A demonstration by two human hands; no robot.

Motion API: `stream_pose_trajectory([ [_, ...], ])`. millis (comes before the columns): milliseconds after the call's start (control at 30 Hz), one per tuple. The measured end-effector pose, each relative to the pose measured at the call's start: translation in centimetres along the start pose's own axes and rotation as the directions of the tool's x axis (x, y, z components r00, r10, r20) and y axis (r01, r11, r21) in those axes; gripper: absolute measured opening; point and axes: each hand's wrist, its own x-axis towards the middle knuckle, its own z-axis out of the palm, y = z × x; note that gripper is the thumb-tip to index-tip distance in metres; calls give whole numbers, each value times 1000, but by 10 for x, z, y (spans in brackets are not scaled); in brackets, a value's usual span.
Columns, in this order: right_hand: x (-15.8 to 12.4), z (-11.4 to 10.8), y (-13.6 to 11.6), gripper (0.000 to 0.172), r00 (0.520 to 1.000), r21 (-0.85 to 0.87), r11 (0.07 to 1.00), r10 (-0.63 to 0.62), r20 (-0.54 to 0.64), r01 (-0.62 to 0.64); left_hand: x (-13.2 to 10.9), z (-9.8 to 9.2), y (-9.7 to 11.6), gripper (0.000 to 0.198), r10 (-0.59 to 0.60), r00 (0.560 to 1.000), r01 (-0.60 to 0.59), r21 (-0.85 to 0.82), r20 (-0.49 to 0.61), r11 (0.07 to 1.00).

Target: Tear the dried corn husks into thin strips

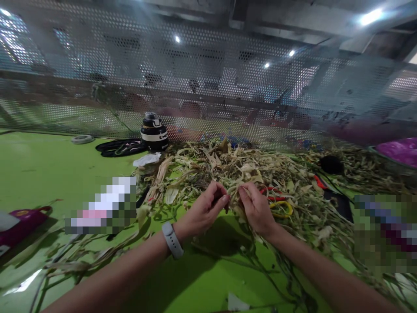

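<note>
Above the green tabletop (202,282), both hands come close together in front of a heap of dried plant stems and leaves (224,163). My left hand (206,206), with a pale watch band on its wrist, is closed in a pinch at the end of a pale dried stem (233,189). The thumb and fingers of my right hand (258,211) grip the same stem from the other side. Partly hidden behind the right hand lie scissors with yellow handles (285,209) and a red handle (272,190).
A black and white bottle (154,132) stands at the back, beside a black pouch (120,148) and a crumpled white tissue (147,159). Perforated metal sheeting (208,78) closes off the far side. Purple material (399,152) sits far right; a purple object (24,224) lies left.
</note>
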Motion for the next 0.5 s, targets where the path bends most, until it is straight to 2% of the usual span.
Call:
stream_pose_trajectory([
  [133, -1, 3, -3, 21, 1000, 43, 999, 10, -12, -10, -3, 0, 3, 14, 38, 998, -41, 52, 52, 998],
  [267, -2, 5, -3, 21, 999, 70, 998, 5, -46, -2, -1, -1, -1, 22, 14, 1000, -13, 76, -12, 997],
  [400, -2, 5, 0, 20, 997, 97, 995, 21, -81, -13, 3, 0, -6, 24, -136, 991, 132, -129, -21, 983],
  [500, 0, 3, 2, 22, 997, 157, 986, 58, -47, -50, 6, -1, -9, 25, -216, 976, 200, -271, -32, 942],
])
